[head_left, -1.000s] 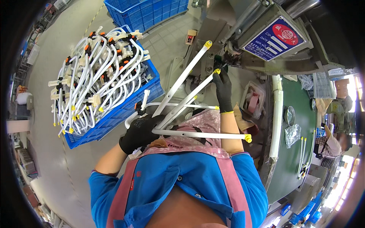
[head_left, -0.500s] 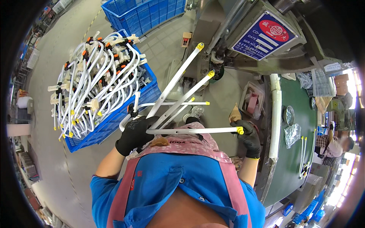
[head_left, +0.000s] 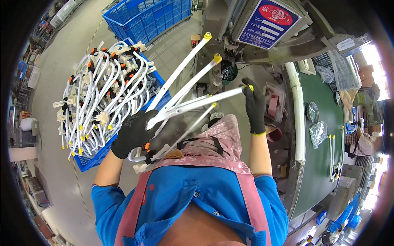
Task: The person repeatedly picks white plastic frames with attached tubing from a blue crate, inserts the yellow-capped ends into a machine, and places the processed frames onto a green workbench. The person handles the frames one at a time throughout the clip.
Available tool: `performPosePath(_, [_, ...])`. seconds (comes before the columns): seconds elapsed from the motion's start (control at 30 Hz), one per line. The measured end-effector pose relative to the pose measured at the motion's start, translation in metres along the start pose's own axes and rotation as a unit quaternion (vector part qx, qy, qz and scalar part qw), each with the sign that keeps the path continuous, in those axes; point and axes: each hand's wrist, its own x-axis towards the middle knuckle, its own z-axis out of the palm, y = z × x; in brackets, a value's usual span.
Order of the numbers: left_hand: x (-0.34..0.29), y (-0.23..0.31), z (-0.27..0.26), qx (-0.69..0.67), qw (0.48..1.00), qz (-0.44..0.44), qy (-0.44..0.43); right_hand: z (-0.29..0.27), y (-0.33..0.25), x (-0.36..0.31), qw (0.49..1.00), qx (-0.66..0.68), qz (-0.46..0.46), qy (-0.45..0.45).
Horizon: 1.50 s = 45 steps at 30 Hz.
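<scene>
Head view, taking its middle as the centre of the dial: the left hand [head_left: 136, 133], in a black glove, is at 9 o'clock, its fingers curled tight around the near ends of three thick white tubes [head_left: 183, 80]. From that grip the tubes fan out toward 1, between 1 and 2, and between 2 and 3 o'clock — each ending in a yellow cap [head_left: 218, 58]. The right hand [head_left: 254, 104], likewise gloved, is between 2 and 3 o'clock, its fingers pinching the capped end of the lowest of the three.

Just below the left hand, at 8 o'clock, is a black-and-orange connector [head_left: 150, 155]; close to it a thinner yellow-tipped tube [head_left: 193, 127] slants up over the pink floral apron [head_left: 221, 153].

At 10 o'clock a blue crate [head_left: 93, 163] is heaped with bent white tubing [head_left: 104, 102]; a second blue crate [head_left: 152, 22] stands at 11. A machine with a blue-and-red nameplate [head_left: 269, 23] fills 1 o'clock. At 3 o'clock runs a green table [head_left: 310, 176] — on it a round metal dish [head_left: 312, 112], a clear plastic bag [head_left: 317, 135] and slim yellow-tipped rods [head_left: 331, 158]. Beyond it, also near 3, is a co-worker [head_left: 364, 144].
</scene>
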Motion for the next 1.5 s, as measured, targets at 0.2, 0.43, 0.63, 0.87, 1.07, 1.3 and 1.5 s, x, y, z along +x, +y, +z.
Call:
performPosePath(0.2, [-0.004, -0.019, -0.007, -0.021, 1.0, -0.001, 0.008, 0.03, -0.007, 0.049, 0.996, -0.037, -0.064, -0.041])
performPosePath(0.43, [-0.005, -0.039, 0.017, -0.062, 0.997, -0.046, -0.017, 0.052, 0.004, 0.065, 0.994, -0.052, -0.071, -0.064])
performPosePath(0.63, [0.001, -0.054, 0.045, -0.132, 0.99, -0.046, -0.01, 0.056, 0.009, 0.065, 0.987, -0.071, -0.133, -0.047])
performPosePath(0.87, [0.006, -0.07, 0.057, -0.088, 0.996, 0.007, -0.008, 0.058, 0.008, 0.063, 0.983, -0.123, -0.108, -0.078])
performPosePath(1.07, [-0.012, -0.046, 0.016, -0.063, 0.997, -0.003, -0.043, 0.06, 0.02, 0.064, 0.988, -0.114, -0.081, -0.069])
performPosePath(1.3, [-0.014, -0.047, 0.012, -0.024, 0.997, -0.022, -0.076, 0.064, 0.029, 0.064, 0.992, -0.057, -0.102, -0.052])
performPosePath(1.5, [-0.021, -0.06, 0.019, -0.101, 0.993, -0.015, -0.057, 0.065, 0.038, 0.061, 0.992, -0.075, -0.071, -0.072])
